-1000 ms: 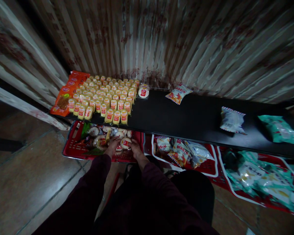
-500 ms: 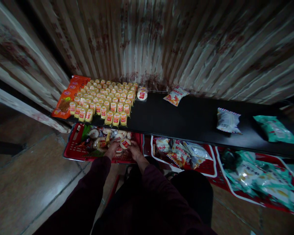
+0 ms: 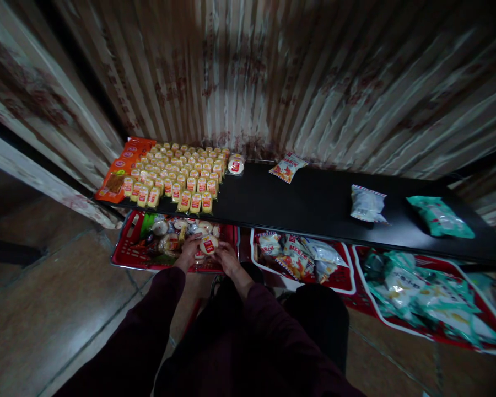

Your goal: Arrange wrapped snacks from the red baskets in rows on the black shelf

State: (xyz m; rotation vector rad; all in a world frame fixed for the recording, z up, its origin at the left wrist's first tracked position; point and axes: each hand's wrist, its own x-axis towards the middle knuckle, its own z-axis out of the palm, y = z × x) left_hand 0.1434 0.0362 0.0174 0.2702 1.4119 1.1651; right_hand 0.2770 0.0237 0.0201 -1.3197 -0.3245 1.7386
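Observation:
A round, pale packaged pastry (image 3: 209, 244) with a red label is held between my two hands, above the left red basket (image 3: 122, 251). My right hand (image 3: 228, 259) pinches its right edge. My left hand (image 3: 188, 252) is closed at its left edge, fingertips against the wrapper. Under the hands the basket holds mixed packaged snacks, some partly hidden. On the black shelf (image 3: 268, 201) behind it stand rows of small yellow wrapped cakes (image 3: 176, 190). One similar round white pastry (image 3: 236, 164) lies right of those rows.
An orange packet (image 3: 118, 168) lies at the shelf's left end. Farther right are a white-and-red snack bag (image 3: 288, 167), a pale bag (image 3: 368, 204) and a green bag (image 3: 440, 216). Two more red baskets (image 3: 351, 284) with bags sit below the shelf. Striped curtain (image 3: 231, 82) hangs behind.
The view has shifted slightly, so the right-hand bags and baskets appear farther left. Both hands stay around the round pastry, which appears a little lower and more fully in sight.

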